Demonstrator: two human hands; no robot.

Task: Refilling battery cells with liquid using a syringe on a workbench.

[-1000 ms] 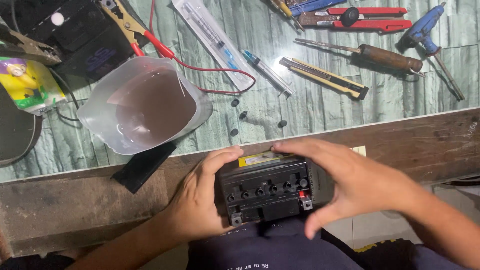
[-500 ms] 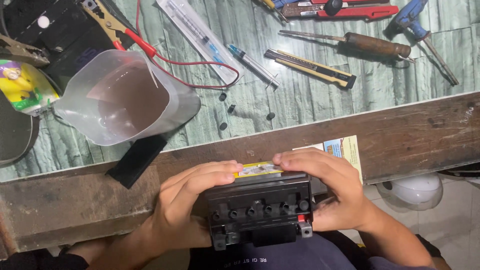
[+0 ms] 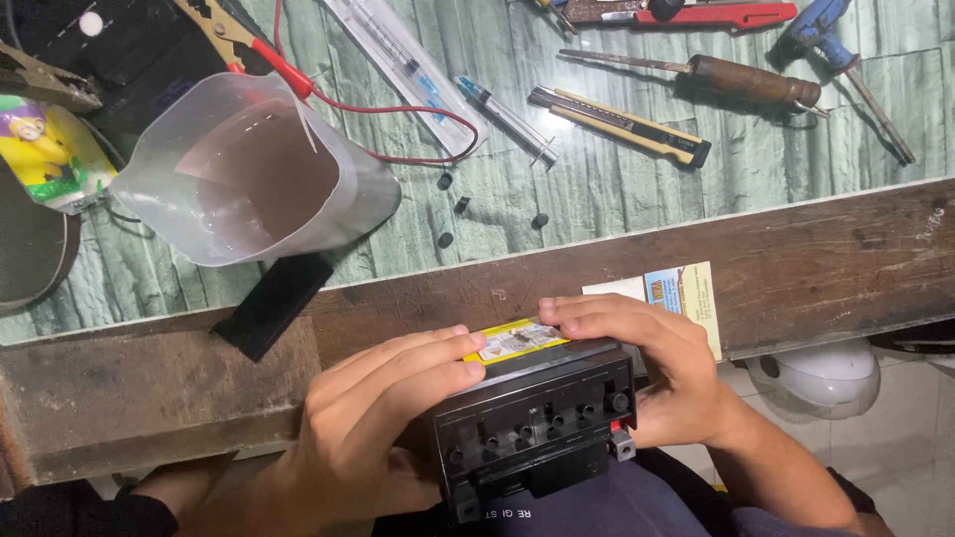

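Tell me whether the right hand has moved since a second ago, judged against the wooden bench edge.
Yes. The right hand has closed in leftward along the wooden bench edge, from spread over the black battery to gripping its right end.

bare forearms, dark printed shirt (image 3: pixel 557 512)

battery (image 3: pixel 537 428) in lap, below the wood edge (image 3: pixel 816 268) of the bench. left hand (image 3: pixel 373 428) on battery's left side, right hand (image 3: pixel 647 368) on its right, fingers of both over the far top edge. card (image 3: pixel 686 298) on wood edge just right of right hand. flat bar (image 3: pixel 274 303) on wood edge, left of hands. cut jug (image 3: pixel 239 169) behind bar, on bench top. four small caps (image 3: pixel 463 204) right of jug. syringes (image 3: pixel 502 114) behind caps. knife (image 3: pixel 622 124) right of syringes, screwdriver (image 3: pixel 736 80) behind it. helmet (image 3: pixel 821 378) on floor, right of battery.
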